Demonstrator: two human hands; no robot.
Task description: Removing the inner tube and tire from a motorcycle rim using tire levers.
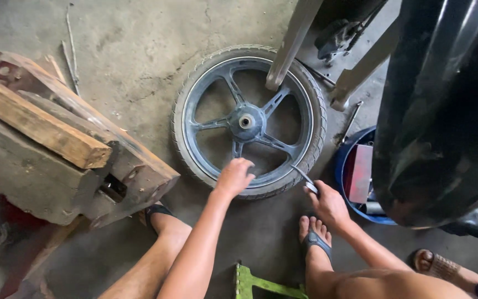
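Observation:
A motorcycle wheel (249,121) with a grey spoked rim and black tyre lies flat on the concrete floor. My left hand (233,177) rests on the near edge of the tyre, fingers curled over it. My right hand (327,204) grips a thin metal tyre lever (304,177) whose tip is pushed in between the tyre and rim at the near right side. My feet in sandals stand just below the wheel.
A heavy wooden block stand (56,144) fills the left. A black motorcycle fender (443,111) hangs at the right over a blue basin (349,171) holding tools. Metal stand legs (291,44) cross above the wheel. A green stool (261,285) is between my legs.

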